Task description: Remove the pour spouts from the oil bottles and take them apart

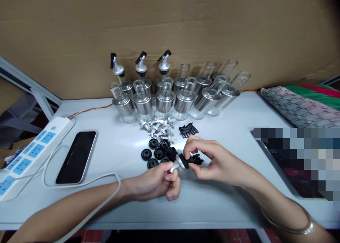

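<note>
Inward from the near edge of the pale grey table [212, 211], my left hand [160, 182] pinches a silver flanged spout [179, 162]; my right hand [219, 161] holds a round black stopper [185, 161] against it; beyond lie black disc-shaped caps [159, 153]; silver-sleeved clear glass bottles [183, 104] line the far edge.

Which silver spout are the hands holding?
The spout between the left hand and right hand, with a black stopper at its base. The other spouts lie heaped before the bottles or sit atop three of them.
</note>
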### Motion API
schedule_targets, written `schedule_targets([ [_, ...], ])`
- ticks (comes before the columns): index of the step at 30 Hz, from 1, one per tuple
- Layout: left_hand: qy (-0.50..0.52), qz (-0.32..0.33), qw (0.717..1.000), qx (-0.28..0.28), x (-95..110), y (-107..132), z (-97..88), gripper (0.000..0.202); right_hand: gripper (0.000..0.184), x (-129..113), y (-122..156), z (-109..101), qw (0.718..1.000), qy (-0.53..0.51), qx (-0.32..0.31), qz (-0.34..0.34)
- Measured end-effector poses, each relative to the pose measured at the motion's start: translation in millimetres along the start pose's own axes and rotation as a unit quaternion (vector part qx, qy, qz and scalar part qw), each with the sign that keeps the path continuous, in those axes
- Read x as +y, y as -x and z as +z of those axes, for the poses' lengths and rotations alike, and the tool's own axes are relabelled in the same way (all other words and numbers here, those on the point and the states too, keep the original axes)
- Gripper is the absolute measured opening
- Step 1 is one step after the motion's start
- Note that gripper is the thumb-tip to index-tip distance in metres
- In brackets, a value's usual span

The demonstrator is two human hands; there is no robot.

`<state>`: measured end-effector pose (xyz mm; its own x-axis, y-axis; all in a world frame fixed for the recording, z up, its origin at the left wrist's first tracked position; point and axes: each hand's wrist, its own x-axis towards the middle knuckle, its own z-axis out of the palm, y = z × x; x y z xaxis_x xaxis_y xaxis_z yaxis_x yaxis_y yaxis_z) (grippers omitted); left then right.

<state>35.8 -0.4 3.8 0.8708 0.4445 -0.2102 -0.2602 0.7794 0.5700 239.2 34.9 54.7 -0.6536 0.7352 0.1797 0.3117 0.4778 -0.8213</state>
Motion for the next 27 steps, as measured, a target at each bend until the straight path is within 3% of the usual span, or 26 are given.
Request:
schedule_targets([
  [6,0.020,-0.004,1.000,-0.008,0.0,0.9,-1.8,0.042,0.024,6.1,0.8,-0.7,0.998,0.032,0.032,-0.038],
  [11,0.014,-0.016,1.000,0.013,-2.0,0.9,-2.5,0.042,0.029,4.9,-0.1,-9.0,0.999,0.030,0.017,0.008],
  [18,0.001,-0.029,0.999,0.022,-1.3,-0.1,-3.2,0.044,0.004,1.9,-4.7,-12.9,0.997,0.052,-0.039,0.039],
  [27,0.001,-0.025,0.999,0.026,-2.5,0.8,-2.9,0.042,0.004,-0.5,-3.5,-12.2,0.995,0.069,-0.054,0.041],
])
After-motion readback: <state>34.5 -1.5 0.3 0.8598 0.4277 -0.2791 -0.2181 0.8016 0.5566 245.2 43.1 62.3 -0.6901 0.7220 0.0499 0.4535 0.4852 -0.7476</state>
